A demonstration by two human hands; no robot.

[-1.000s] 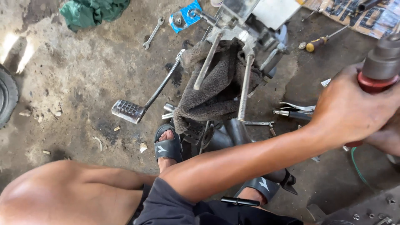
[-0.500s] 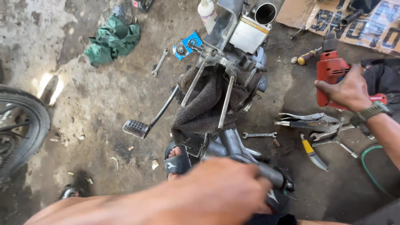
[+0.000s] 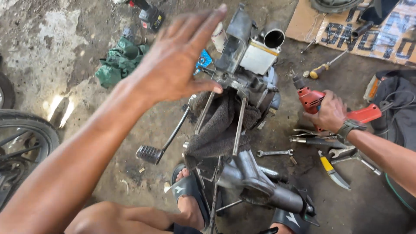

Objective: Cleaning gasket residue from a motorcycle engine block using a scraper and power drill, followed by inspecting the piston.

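The left hand (image 3: 175, 65) is raised with its fingers spread and holds nothing, hovering above the engine block (image 3: 249, 65) that sits on the concrete floor (image 3: 56, 52) with a dark towel (image 3: 219, 128) draped over its frame. The right hand (image 3: 330, 112) is wrapped around a red electric drill (image 3: 316, 100) lying on the floor to the right of the engine, just above a scatter of wrenches (image 3: 274, 153) and pliers (image 3: 331, 167).
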